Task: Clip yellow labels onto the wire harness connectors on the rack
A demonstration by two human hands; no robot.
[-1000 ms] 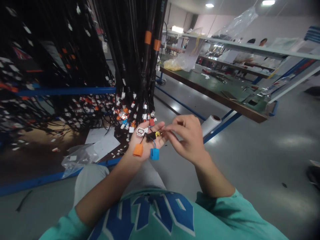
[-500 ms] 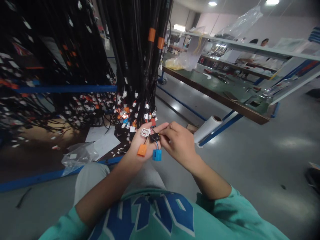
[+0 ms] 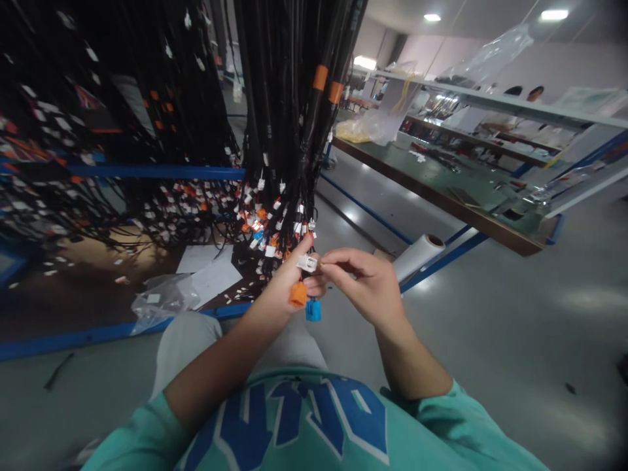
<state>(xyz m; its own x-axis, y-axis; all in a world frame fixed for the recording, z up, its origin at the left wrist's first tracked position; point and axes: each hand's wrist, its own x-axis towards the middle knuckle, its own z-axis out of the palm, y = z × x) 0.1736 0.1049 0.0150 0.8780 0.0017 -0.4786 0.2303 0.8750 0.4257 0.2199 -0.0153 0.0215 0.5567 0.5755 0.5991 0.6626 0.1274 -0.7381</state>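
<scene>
My left hand [image 3: 284,281] is closed around wired connectors, its thumb beside a white connector [image 3: 307,263]. An orange connector [image 3: 297,294] and a blue connector [image 3: 313,310] hang below the fingers. The thumb and forefinger of my right hand [image 3: 363,278] pinch together at the open face of the white connector. Whatever lies between those fingertips is too small to name. Just beyond my hands hangs a thick bundle of black wire harnesses [image 3: 279,98], its lower ends thick with white, orange and blue connectors.
A blue rack rail [image 3: 161,172] crosses the left, with more harnesses hanging there. Paper sheets [image 3: 213,278] and a clear plastic bag [image 3: 164,301] lie on the lower shelf. To the right stand a green-topped workbench [image 3: 392,160] and a roll of wrapping film [image 3: 419,256].
The white connector has turned and now sits between my left thumb and right fingertips. My left fingers have curled in, hiding the black connector. The view has shifted slightly left.
</scene>
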